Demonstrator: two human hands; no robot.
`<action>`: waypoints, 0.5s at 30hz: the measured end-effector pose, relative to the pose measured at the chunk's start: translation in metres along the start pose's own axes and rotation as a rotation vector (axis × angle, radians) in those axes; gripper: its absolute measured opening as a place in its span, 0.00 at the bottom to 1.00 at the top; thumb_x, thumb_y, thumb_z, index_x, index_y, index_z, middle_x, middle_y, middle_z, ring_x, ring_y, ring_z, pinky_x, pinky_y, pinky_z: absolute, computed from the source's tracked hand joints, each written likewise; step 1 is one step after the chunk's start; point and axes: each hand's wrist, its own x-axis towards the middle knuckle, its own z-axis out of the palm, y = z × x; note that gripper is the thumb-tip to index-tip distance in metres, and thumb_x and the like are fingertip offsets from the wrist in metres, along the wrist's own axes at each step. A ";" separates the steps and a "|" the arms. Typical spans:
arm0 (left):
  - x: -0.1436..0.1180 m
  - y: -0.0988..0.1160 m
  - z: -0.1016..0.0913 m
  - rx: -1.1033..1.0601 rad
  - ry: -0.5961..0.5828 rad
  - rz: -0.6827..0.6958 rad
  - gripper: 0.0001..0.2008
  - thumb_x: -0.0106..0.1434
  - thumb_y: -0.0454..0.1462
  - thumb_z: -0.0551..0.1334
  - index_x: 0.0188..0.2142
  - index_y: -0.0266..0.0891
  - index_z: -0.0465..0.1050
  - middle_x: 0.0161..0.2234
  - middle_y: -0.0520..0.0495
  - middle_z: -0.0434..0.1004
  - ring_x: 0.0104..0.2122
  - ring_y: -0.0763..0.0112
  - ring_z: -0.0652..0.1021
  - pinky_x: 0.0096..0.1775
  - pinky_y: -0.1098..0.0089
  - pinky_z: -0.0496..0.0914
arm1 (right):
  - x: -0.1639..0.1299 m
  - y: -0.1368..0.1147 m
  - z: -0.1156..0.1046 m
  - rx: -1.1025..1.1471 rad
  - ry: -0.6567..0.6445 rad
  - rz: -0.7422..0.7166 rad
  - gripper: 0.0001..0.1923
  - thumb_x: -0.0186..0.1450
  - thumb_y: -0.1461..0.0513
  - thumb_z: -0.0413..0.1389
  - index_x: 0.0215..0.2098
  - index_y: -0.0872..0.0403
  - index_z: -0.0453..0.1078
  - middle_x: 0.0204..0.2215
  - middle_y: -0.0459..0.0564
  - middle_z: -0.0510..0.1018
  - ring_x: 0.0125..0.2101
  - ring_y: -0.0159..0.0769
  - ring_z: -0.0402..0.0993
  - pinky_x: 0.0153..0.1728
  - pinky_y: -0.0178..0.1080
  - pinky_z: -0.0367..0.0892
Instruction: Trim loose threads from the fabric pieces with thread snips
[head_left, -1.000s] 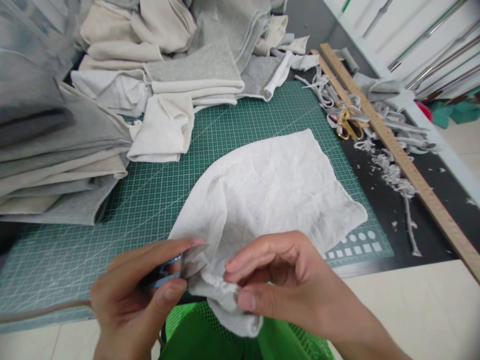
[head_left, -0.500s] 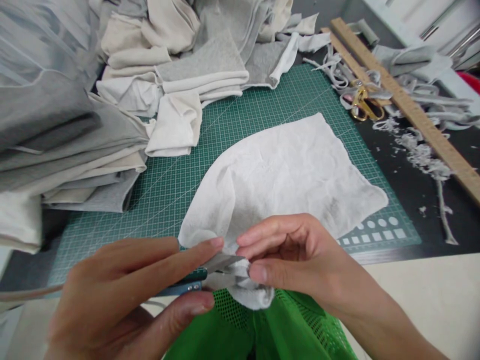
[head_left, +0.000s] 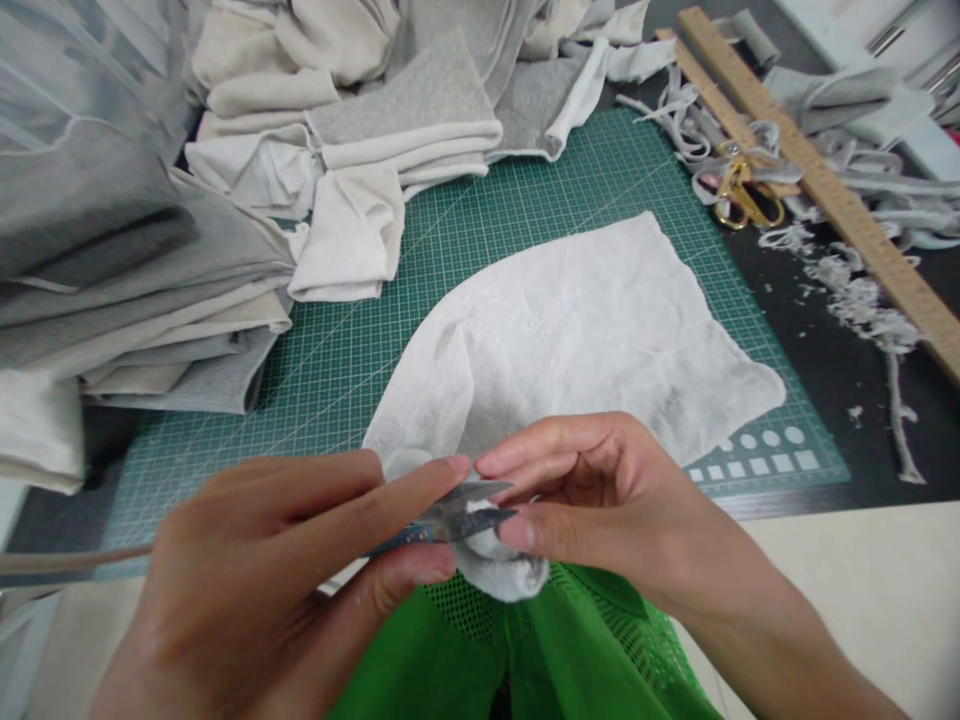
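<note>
A crumpled white cloth point(head_left: 592, 340) lies on the green cutting mat point(head_left: 525, 210), its near corner pulled over the table edge. My right hand point(head_left: 600, 500) pinches that bunched corner between thumb and fingers. My left hand point(head_left: 300, 570) holds small blue-handled thread snips point(head_left: 457, 515), thumb below and forefinger above. The metal blades point right and touch the pinched cloth right at my right fingertips.
Stacks of folded grey, cream and white fabric point(head_left: 150, 250) fill the left and back. Gold-handled scissors point(head_left: 742, 200), a long wooden ruler point(head_left: 825, 190) and fabric strips and scraps lie at the right. Green mesh material point(head_left: 525, 650) sits below my hands.
My left hand has moved right, bringing the snips from beside the cloth onto the pinched corner. The view has shifted slightly, and my right hand keeps its pinch.
</note>
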 end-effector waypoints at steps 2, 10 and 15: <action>0.000 0.000 0.000 0.019 -0.005 0.010 0.16 0.69 0.48 0.61 0.55 0.58 0.75 0.30 0.54 0.80 0.22 0.75 0.76 0.24 0.73 0.68 | 0.000 -0.001 0.000 -0.016 0.008 0.003 0.14 0.52 0.68 0.73 0.37 0.51 0.83 0.32 0.44 0.87 0.29 0.30 0.85 0.31 0.28 0.79; 0.000 -0.005 0.000 0.014 -0.004 0.013 0.15 0.69 0.46 0.61 0.54 0.56 0.75 0.34 0.53 0.82 0.25 0.74 0.79 0.24 0.73 0.70 | 0.004 -0.003 0.000 -0.043 0.027 0.015 0.12 0.53 0.66 0.73 0.36 0.51 0.83 0.30 0.44 0.87 0.27 0.29 0.84 0.29 0.28 0.77; 0.008 -0.009 0.005 -0.055 -0.001 -0.020 0.13 0.68 0.45 0.63 0.52 0.55 0.77 0.34 0.54 0.83 0.26 0.74 0.81 0.24 0.74 0.70 | 0.008 -0.005 -0.004 -0.054 0.045 0.022 0.11 0.54 0.65 0.72 0.36 0.51 0.83 0.31 0.44 0.87 0.28 0.30 0.84 0.33 0.31 0.78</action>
